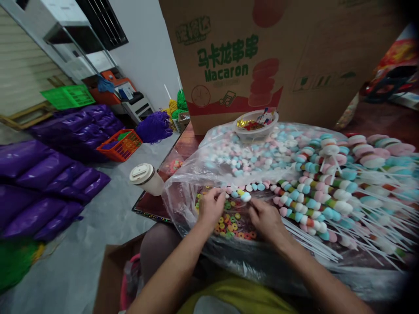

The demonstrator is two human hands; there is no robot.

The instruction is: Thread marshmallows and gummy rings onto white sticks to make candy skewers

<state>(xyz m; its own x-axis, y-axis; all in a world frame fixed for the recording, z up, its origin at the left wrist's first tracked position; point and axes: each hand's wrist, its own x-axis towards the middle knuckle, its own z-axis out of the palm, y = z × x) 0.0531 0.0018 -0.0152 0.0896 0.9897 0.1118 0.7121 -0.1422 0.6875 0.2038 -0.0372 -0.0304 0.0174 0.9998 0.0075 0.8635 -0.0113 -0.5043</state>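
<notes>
In front of the cardboard box (225, 26), near the person, a short row of sweets (245, 196) lies between the two hands. The left hand (211, 208) has thumb and finger close together beside its pink end; the right hand (266, 218) bends its fingers beside the blue-and-white piece. Whether either one really clamps the row, one cannot tell. The step in hand seems to be arranging these small pieces in line, and the next move would call for a light, steady pinch, because they look soft.

Between the box and the hands, pale loose sweets (252, 153) lie under cloudy plastic (183, 185), so their shapes are not clear. To the right of the hands, in front of the box, filled skewers (314, 205) overlap, and the picture's dark edge hides the farthest ones. Any stick inside the short row is hidden.
</notes>
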